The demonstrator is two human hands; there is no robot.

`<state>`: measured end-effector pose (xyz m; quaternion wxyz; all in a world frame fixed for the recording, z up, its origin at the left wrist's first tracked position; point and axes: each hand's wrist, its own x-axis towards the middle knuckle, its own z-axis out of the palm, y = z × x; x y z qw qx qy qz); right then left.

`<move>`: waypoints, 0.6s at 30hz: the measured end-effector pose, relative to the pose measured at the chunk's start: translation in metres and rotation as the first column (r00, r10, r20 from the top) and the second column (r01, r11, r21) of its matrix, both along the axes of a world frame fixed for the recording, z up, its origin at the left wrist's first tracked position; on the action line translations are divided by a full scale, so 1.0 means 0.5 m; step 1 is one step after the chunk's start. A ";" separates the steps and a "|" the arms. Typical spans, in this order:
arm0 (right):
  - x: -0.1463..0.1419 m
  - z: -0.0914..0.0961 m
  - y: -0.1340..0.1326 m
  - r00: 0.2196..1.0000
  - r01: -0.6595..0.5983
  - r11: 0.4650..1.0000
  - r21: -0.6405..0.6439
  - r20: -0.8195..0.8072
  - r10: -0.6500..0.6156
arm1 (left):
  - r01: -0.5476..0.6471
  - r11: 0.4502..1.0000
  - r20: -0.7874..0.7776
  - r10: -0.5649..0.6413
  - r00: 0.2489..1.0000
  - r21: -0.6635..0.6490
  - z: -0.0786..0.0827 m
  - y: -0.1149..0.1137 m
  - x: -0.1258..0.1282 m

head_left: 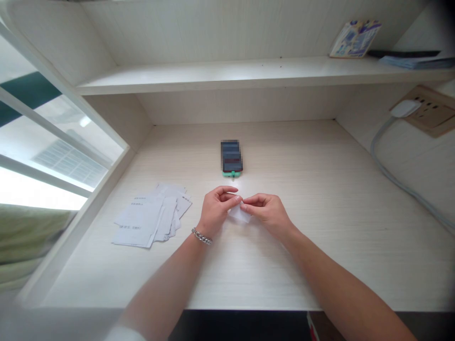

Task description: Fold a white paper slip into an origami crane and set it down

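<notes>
Head view: small white paper between my hands, over the counter; left hand and right hand both pinch it by the fingertips. I'd judge it mid-handling, not yet set down (folds too small to tell). Loose slips lie piled to the left, phone beyond; shelf holds a patterned booklet.

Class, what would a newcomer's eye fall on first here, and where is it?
Probably the left hand and right hand, pinching a small white paper near the middle of the pale desk. Next, the dark phone with a green lower edge, just beyond the hands. Then the loose pile of printed sheets on the left.
</notes>
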<state>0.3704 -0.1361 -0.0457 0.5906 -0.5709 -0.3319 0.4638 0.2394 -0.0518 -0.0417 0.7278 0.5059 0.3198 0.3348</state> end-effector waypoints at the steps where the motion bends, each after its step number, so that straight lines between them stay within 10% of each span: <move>1: 0.000 -0.001 0.000 1.000 -0.001 1.000 0.002 -0.008 0.001 | -0.001 1.000 0.005 0.001 1.000 -0.005 0.001 0.000 0.001; 18: -0.001 -0.009 0.006 0.998 0.001 0.999 -0.037 -0.070 -0.004 | -0.027 0.997 -0.124 0.036 0.992 0.072 -0.001 -0.001 0.000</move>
